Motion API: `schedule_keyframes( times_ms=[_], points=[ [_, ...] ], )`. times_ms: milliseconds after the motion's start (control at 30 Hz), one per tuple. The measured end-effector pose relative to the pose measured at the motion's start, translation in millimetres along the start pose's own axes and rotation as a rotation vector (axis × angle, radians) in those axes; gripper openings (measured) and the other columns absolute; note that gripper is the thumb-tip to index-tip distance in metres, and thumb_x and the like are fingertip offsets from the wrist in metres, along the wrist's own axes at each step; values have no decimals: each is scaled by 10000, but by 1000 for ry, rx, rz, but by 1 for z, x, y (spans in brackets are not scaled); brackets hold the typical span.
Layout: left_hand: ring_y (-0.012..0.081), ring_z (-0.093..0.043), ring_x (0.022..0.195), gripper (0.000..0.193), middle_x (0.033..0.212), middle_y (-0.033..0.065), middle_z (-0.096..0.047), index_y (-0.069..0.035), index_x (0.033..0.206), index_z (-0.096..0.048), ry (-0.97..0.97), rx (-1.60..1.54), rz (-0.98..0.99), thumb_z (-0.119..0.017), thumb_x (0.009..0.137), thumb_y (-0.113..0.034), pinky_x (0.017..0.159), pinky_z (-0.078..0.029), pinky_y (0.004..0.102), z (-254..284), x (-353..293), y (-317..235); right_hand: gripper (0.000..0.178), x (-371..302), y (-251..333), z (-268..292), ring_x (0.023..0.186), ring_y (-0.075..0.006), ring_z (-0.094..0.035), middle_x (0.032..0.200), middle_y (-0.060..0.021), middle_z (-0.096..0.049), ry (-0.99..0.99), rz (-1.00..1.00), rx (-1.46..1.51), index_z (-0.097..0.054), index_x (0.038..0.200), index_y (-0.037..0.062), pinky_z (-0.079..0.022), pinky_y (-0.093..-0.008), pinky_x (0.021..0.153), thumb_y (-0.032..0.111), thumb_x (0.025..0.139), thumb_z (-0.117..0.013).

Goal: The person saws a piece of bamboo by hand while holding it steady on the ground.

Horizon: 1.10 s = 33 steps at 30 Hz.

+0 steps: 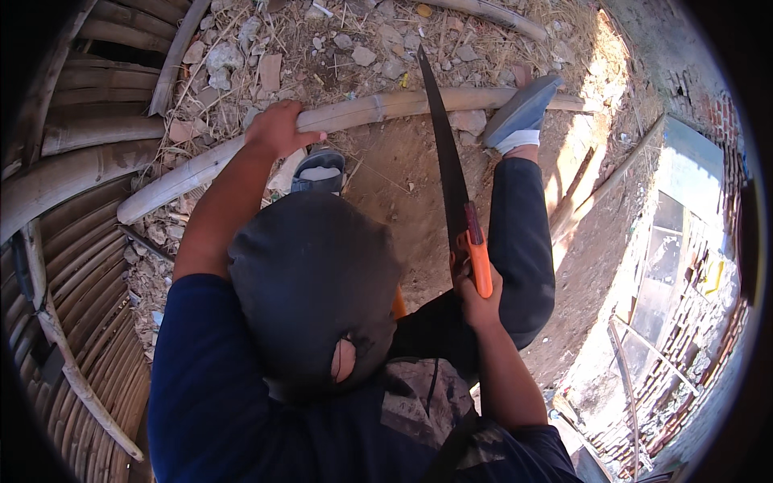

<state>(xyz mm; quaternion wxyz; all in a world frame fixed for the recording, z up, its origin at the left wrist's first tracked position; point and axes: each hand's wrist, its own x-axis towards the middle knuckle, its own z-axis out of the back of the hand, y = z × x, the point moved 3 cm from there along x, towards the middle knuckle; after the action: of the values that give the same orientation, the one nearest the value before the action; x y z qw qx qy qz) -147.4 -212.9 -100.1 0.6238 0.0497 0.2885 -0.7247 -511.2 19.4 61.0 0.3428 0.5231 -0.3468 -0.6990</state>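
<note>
My left hand [276, 130] grips a long pale bamboo pole [378, 109] from above, with the thumb along its near side. The pole lies on the ground, curving across the upper part of the view. In my right hand [480, 296] is the orange handle of a handsaw [444, 145]. Its dark, tapering blade points away from me and crosses over the pole in view; whether it touches the pole I cannot tell. My right shoe [519, 114] rests on the pole's right part. A rounded black covering [314, 290] in front hides part of the ground.
Stacked bamboo strips [88, 298] line the left side. Rubble [225, 60] and dry straw cover the ground beyond the pole. My left shoe [318, 171] stands just this side of it. On the right are a worn brick wall [717, 105] and a leaning pale panel [691, 169].
</note>
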Motion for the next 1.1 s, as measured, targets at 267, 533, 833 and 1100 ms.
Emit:
schedule_keyframes(
  times_ms=[267, 533, 833, 1100],
  points=[
    [382, -625, 1159, 750, 1179, 198, -654, -15, 1166, -653, -68, -51, -57, -730, 804, -667, 990, -505, 488, 0, 6, 6, 91, 40, -21, -3, 721, -87, -544, 799, 5, -570, -21, -78, -57, -591, 928, -3, -474, -277, 703, 33, 847, -612],
    [326, -574, 1273, 827, 1296, 142, -625, -68, 1312, -622, -14, 45, -9, -702, 799, -712, 1049, -477, 476, -4, 1, -2, 100, 26, 13, 4, 596, -106, -523, 729, -29, -552, 9, -91, 75, -547, 864, 37, -423, -241, 558, -10, 782, -579],
    [284, -526, 1321, 695, 1349, 88, -573, -113, 1314, -577, -91, 185, 11, -826, 769, -466, 1037, -465, 529, -6, -11, -3, 106, -17, 28, 30, 562, -125, -551, 715, -50, -575, -73, -53, -32, -544, 889, 34, -428, -255, 519, 11, 792, -581],
    [293, -563, 1273, 515, 1269, 68, -603, -119, 1192, -600, -137, 93, -23, -803, 728, -209, 1001, -486, 530, 7, -36, -18, 149, -96, 51, 31, 591, -161, -564, 739, -89, -556, -97, 56, 182, -528, 903, 6, -451, -273, 535, -36, 761, -546]
  ],
)
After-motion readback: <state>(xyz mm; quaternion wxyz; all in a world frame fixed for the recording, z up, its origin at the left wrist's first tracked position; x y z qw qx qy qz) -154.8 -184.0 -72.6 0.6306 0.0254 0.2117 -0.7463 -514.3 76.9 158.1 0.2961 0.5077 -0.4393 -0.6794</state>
